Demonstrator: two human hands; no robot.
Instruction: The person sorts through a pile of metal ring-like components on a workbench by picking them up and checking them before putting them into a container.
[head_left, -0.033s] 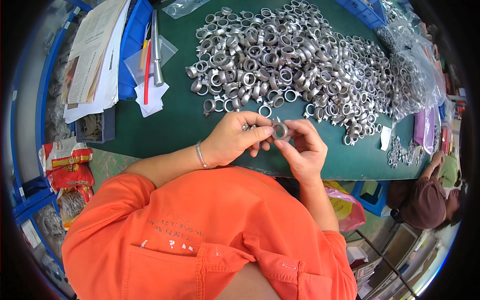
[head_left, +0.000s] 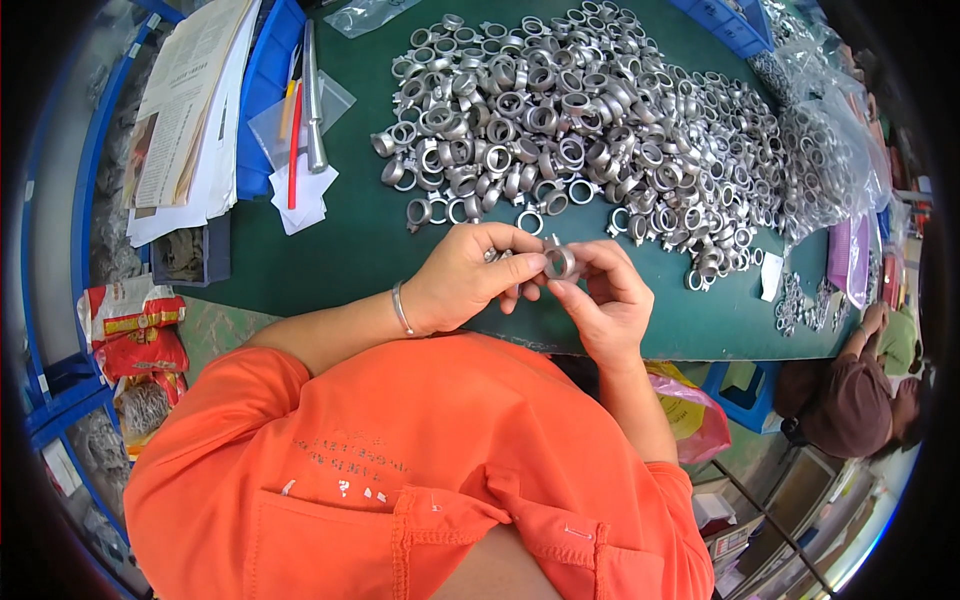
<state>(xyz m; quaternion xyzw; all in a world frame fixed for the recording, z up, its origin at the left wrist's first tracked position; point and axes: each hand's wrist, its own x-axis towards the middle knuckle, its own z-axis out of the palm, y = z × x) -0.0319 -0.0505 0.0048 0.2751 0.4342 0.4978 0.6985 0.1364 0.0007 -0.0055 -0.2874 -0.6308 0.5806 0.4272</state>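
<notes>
Our left hand (head_left: 470,268) has thumb and forefinger closed on the near-left side of a round silver-grey metal ring (head_left: 571,259) with a short stub; its other fingers curl around small shiny metal pieces (head_left: 491,255), exact shape hidden. Our right hand (head_left: 612,290) pinches the same ring from the right, thumb and fingers clamped on it. The ring is held up over the near edge of the green flat surface (head_left: 350,255), hands almost meeting. Silver bracelet (head_left: 402,308) on our left wrist.

Progress: we judge this one ring as mid-handling. Just beyond, a big heap of loose silver-grey metal rings (head_left: 560,105) spreads far and right, so plenty seems left; we can't tell which, if any, are done.

Right: white paper slip (head_left: 770,277), small silver metal parts (head_left: 789,308), purple plastic basket (head_left: 850,262), transparent plastic bag (head_left: 838,165) by the heap. Far right: blue plastic bin (head_left: 735,28). Left: red thin stick (head_left: 293,150), silver metal rod (head_left: 314,120), stacked printed papers (head_left: 178,115). Near right, past the surface: a co-worker in a dark sleeve (head_left: 845,405).
</notes>
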